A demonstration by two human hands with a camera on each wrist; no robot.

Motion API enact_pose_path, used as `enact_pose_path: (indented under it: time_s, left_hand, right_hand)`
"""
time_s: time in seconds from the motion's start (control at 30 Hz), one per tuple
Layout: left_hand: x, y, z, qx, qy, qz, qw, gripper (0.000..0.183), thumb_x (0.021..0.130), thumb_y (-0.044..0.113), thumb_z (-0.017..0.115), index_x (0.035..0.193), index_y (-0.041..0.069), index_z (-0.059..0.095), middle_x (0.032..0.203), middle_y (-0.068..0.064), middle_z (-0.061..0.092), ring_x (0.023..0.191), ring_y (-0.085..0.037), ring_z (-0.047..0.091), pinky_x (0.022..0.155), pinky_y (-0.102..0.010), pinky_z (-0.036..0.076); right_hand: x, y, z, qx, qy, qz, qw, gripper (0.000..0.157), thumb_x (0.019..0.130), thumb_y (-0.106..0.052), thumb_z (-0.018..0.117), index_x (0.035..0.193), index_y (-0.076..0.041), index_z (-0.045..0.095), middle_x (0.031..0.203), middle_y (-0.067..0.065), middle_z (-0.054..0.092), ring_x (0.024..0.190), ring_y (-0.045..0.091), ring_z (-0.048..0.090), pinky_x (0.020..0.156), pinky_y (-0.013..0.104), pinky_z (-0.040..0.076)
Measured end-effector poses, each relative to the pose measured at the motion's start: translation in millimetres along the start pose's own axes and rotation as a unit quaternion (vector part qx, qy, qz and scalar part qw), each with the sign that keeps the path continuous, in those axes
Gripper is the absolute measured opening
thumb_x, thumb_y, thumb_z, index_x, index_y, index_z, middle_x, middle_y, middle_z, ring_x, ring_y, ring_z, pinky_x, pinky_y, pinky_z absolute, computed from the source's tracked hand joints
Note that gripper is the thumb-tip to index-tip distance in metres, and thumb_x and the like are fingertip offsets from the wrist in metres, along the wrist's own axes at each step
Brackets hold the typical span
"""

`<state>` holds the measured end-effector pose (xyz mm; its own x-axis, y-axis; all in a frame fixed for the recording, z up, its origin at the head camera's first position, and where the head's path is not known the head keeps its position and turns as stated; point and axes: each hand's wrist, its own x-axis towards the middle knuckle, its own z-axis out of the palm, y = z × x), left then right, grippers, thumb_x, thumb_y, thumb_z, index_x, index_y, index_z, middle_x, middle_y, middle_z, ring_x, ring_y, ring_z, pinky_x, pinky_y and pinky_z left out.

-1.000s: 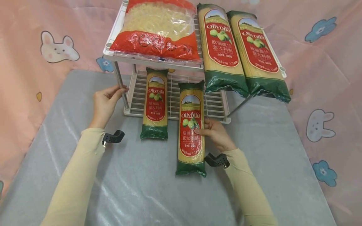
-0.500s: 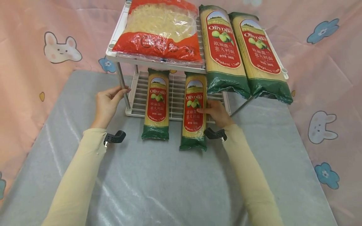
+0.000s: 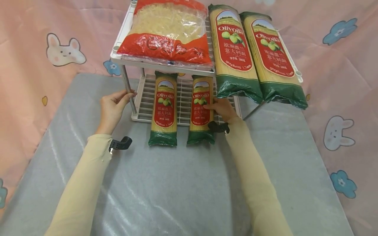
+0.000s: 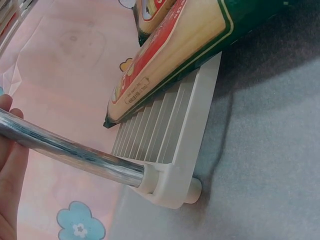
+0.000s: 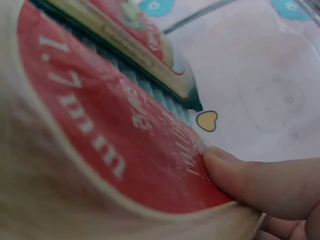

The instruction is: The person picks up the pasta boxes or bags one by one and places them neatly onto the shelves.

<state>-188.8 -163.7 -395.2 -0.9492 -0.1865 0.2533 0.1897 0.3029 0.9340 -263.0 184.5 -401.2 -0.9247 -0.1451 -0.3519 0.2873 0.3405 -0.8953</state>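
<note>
My right hand (image 3: 222,108) holds a spaghetti pack (image 3: 201,113) by its right side, thumb over the red label. That pack lies over the lower shelf (image 3: 183,95), its green end sticking out past the front edge. In the right wrist view the thumb (image 5: 250,182) presses on the pack's label (image 5: 115,130). A second spaghetti pack (image 3: 164,111) lies to its left, also overhanging the front. My left hand (image 3: 113,106) pinches the rack's front left metal post (image 3: 126,80); the left wrist view shows fingers behind that post (image 4: 70,150).
The upper shelf (image 3: 165,65) bears a red bag of pasta (image 3: 168,29) at left and two more spaghetti packs (image 3: 236,52) (image 3: 274,59) at right, jutting over its front. A grey cloth (image 3: 165,190) covers the table; a pink patterned curtain (image 3: 26,82) hangs behind.
My right hand has slid its spaghetti pack away from me onto the lower shelf, level with the pack beside it. The left hand has kept its hold on the post.
</note>
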Motion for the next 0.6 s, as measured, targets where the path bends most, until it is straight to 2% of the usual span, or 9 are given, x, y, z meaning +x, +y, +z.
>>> enact_pose_path:
  time_s: [0.1,0.2,0.3,0.4,0.5,0.6]
  left_hand:
    - [0.1,-1.0,-1.0,-0.001,0.006,0.002,1.0,0.027,0.094,0.015,0.06,0.113,-0.003,0.067,0.11,-0.016,0.067,0.101,-0.01,0.064,0.09,-0.025,0.052]
    - [0.7,-1.9,-2.2,-0.004,0.007,0.004,1.0,0.028,0.094,0.016,0.061,0.114,-0.002,0.067,0.11,-0.016,0.067,0.1,-0.009,0.064,0.09,-0.025,0.052]
    - [1.5,-4.9,-3.8,-0.011,0.002,0.002,0.9999,0.029,0.093,0.016,0.061,0.116,-0.002,0.066,0.11,-0.015,0.067,0.1,-0.007,0.064,0.09,-0.025,0.052]
    - [0.4,-8.0,-6.4,-0.02,-0.01,-0.001,0.9997,0.03,0.094,0.015,0.061,0.117,-0.004,0.064,0.111,-0.014,0.067,0.1,-0.006,0.063,0.091,-0.026,0.052]
    - [-2.3,-10.2,-10.7,-0.003,-0.028,0.003,0.9996,0.033,0.094,0.017,0.06,0.121,-0.002,0.062,0.115,-0.012,0.065,0.106,-0.01,0.062,0.093,-0.027,0.051]
    - [-6.8,-11.5,-17.6,0.034,-0.049,0.01,0.9982,0.038,0.095,0.02,0.06,0.127,-0.001,0.058,0.126,-0.013,0.059,0.117,-0.022,0.055,0.099,-0.032,0.047]
  right_hand:
    - [4,-1,2.8,-0.023,0.002,-0.011,1.0,0.062,0.09,-0.008,0.065,0.143,-0.004,0.036,0.136,0.018,0.048,0.12,0.033,0.049,0.1,0.046,0.045]
    - [8,-1,5.6,-0.091,0.024,-0.018,0.995,0.06,0.088,-0.012,0.067,0.141,-0.001,0.041,0.134,0.019,0.051,0.118,0.033,0.05,0.1,0.045,0.045]
    - [9,0,8.5,-0.17,0.051,-0.01,0.984,0.055,0.088,-0.016,0.068,0.135,0.002,0.048,0.127,0.02,0.056,0.113,0.033,0.054,0.099,0.045,0.046]
    - [7,2,11.3,-0.242,0.07,-0.014,0.968,0.045,0.089,-0.018,0.067,0.126,0.005,0.056,0.118,0.02,0.062,0.105,0.032,0.059,0.093,0.045,0.05]
    - [2,5,12.0,-0.283,0.079,-0.036,0.955,0.039,0.089,-0.016,0.065,0.122,0.004,0.059,0.116,0.02,0.063,0.102,0.032,0.061,0.089,0.045,0.052]
    - [-7,10,9.9,-0.297,0.077,-0.058,0.95,0.039,0.09,-0.016,0.063,0.123,0.003,0.057,0.12,0.02,0.061,0.105,0.033,0.059,0.088,0.046,0.052]
